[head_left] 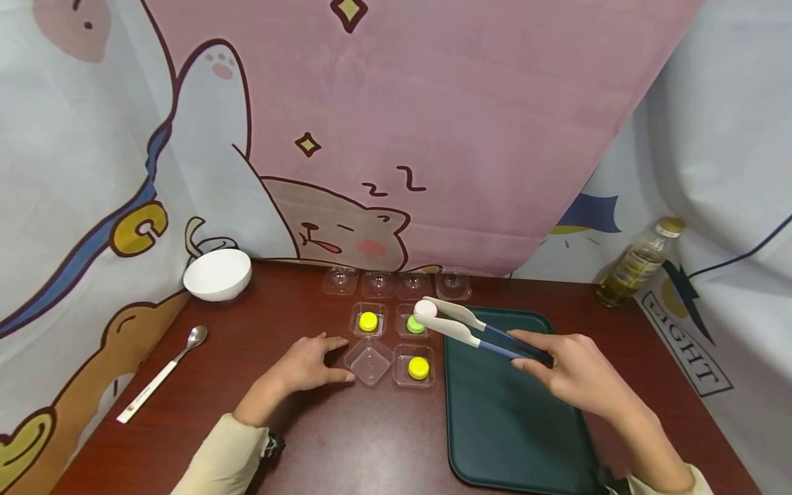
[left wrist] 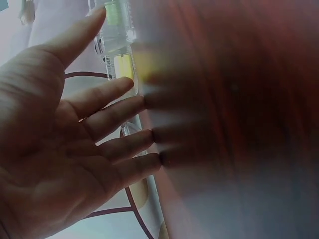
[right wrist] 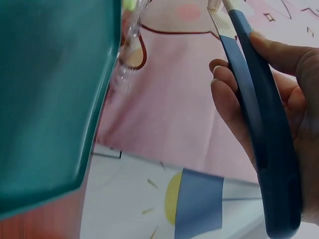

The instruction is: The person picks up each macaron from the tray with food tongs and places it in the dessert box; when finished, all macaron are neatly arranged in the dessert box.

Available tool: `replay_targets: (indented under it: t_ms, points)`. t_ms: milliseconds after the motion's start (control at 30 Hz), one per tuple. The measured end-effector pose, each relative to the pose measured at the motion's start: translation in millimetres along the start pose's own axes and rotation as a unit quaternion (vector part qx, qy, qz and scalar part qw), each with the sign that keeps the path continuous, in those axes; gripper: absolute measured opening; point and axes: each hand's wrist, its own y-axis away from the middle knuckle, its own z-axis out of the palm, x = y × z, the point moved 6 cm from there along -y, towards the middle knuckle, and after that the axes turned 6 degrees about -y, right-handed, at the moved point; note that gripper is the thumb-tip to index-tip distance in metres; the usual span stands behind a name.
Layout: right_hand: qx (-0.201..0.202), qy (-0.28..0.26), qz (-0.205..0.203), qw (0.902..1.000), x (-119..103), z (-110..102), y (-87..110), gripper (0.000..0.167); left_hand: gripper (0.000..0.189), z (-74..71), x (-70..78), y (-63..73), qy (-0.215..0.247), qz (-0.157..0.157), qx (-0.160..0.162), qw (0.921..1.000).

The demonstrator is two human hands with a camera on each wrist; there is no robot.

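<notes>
My right hand (head_left: pixel 578 371) grips a pair of tongs (right wrist: pixel 266 124) with dark blue handles and cream tips. Between those tips is a pale pinkish-white round piece (head_left: pixel 425 309), held above a clear box with a light green disc (head_left: pixel 416 324), which it partly covers. Beside a see-through plastic box (head_left: pixel 369 362), turned cornerwise, my left hand (head_left: pixel 309 362) rests on the table with fingers spread and fairly straight; whether it touches the box I cannot tell. Two other clear boxes hold macaron-like yellow discs, one behind (head_left: pixel 368 321) and one to the right (head_left: pixel 419 368).
A dark green tray (head_left: pixel 513 426) lies under the right arm. Several clear domed lids (head_left: pixel 379 284) line the back. To the left are a white bowl (head_left: pixel 218 275) and a spoon (head_left: pixel 162 375). An oil bottle (head_left: pixel 640 265) stands at the back right.
</notes>
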Motion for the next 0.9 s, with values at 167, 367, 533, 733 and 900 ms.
replay_targets:
  t_ms: [167, 367, 533, 733, 900]
  points:
    - [-0.010, -0.005, -0.010, 0.9999, -6, 6, -6.6, 0.042, 0.074, 0.4, 1.8, -0.7, 0.007, 0.000, -0.004, 1.0000]
    - [-0.014, -0.011, -0.016, 0.9997, -10, 14, -8.8, 0.042, 0.078, 0.6, 7.6, 1.1, 0.023, 0.010, 0.006, 0.9997]
    - [-0.021, -0.024, -0.028, 0.9991, -13, 22, -10.4, 0.041, 0.083, 0.3, 17.1, 4.4, 0.035, -0.003, 0.028, 0.9990]
    - [-0.026, -0.032, -0.029, 0.9987, -15, 30, -13.5, 0.041, 0.082, -2.2, 34.6, 9.4, 0.027, -0.048, 0.062, 0.9966]
    - [-0.037, -0.037, -0.025, 0.9983, -17, 35, -15.2, 0.042, 0.089, 3.5, 44.0, 11.7, -0.007, -0.102, 0.073, 0.9921]
